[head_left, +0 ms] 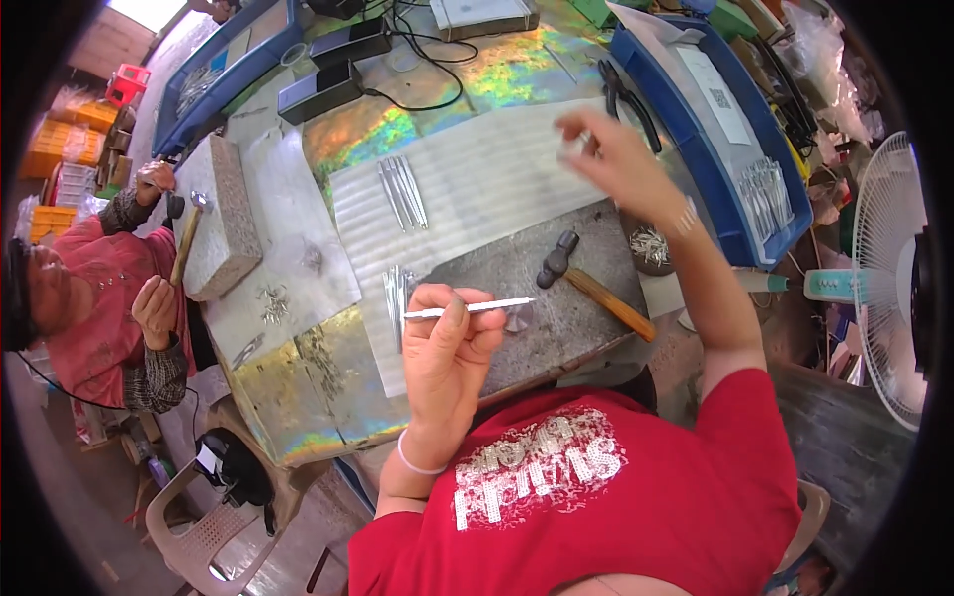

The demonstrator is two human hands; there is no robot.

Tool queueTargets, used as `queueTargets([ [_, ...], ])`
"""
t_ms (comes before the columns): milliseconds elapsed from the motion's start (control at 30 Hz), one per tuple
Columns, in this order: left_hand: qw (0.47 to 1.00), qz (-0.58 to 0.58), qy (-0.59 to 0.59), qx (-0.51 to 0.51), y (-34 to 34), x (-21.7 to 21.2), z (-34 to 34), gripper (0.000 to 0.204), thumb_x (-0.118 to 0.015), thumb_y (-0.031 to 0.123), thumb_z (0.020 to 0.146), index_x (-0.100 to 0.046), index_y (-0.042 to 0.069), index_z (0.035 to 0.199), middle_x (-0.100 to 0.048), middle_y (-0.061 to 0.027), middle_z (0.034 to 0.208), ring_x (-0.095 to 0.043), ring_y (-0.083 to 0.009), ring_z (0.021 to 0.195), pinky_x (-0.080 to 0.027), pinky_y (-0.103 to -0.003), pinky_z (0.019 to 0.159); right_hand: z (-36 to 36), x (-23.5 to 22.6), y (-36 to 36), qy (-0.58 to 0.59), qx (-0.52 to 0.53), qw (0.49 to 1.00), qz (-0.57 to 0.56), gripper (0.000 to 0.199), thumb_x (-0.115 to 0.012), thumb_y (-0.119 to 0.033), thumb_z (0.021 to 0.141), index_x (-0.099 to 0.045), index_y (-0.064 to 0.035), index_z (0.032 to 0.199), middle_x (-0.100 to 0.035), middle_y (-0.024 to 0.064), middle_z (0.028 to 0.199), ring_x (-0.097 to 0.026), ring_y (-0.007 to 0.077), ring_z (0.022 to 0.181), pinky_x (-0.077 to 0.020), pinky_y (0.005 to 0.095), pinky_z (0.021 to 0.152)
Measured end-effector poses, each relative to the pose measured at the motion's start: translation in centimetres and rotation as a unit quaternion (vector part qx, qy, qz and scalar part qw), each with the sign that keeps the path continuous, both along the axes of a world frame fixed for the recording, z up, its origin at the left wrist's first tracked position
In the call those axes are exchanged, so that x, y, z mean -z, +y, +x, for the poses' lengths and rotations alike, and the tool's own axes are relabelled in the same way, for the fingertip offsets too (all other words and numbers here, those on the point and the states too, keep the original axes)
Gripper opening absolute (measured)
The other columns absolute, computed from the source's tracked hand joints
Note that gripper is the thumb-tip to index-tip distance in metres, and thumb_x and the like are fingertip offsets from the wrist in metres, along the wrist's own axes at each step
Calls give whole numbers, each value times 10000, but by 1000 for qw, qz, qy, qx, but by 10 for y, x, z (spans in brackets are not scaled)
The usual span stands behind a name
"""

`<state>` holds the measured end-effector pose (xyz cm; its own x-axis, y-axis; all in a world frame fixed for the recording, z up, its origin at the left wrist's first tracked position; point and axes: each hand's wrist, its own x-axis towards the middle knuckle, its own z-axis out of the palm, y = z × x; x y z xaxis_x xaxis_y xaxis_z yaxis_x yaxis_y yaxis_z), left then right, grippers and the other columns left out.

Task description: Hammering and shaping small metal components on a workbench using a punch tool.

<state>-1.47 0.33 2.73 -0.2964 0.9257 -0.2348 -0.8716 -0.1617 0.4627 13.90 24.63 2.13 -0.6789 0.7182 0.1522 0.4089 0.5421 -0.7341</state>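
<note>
My left hand (447,348) is closed, pinching a slim silver metal rod (472,308) between thumb and fingers above the near edge of a grey stone block (487,268). My right hand (631,169) is raised over the far right of a white foam sheet (467,159); motion smears its fingers, so whether they hold anything is unclear. On the block lies a hammer (586,281) with a wooden handle. A row of silver rods (401,193) rests on the sheet, and more rods (396,293) lie beside my left hand. Small metal pins (650,246) are heaped under my right forearm.
Black-handled pliers (631,104) lie beside a blue tray (740,199) holding metal rods. A fan (884,278) stands at far right. Across on the left, a co-worker (99,298) sits by a stone block (224,219) and hammer (187,238). Black boxes (320,92) with cables stand at the back.
</note>
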Motion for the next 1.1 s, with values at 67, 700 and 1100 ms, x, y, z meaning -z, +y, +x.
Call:
queueTargets([
  [67,1000,-12,-20,-5,3,3,4,66,-535,101,927,-495,71,969,-620,-144,1021,-665,-200,859,-571,-265,695,8,-22,-67,135,-36,938,-319,382,-651,-28,773,-563,-17,1144,-592,16,918,-544,45,714,-452,188,630],
  [700,922,-79,264,271,-5,-12,16,122,-565,11,899,-508,-37,995,-671,-100,884,-621,-105,801,-515,-238,706,10,-25,-134,214,-24,774,-595,105,-611,-68,883,-548,16,885,-596,33,740,-595,82,601,-469,195,516],
  [1100,919,-91,198,328,10,-3,-7,103,-530,18,916,-490,-32,996,-675,-91,842,-619,-92,767,-494,-235,690,-12,-18,-126,199,18,733,-651,114,-595,-73,895,-552,22,942,-589,26,762,-567,58,578,-431,187,470],
])
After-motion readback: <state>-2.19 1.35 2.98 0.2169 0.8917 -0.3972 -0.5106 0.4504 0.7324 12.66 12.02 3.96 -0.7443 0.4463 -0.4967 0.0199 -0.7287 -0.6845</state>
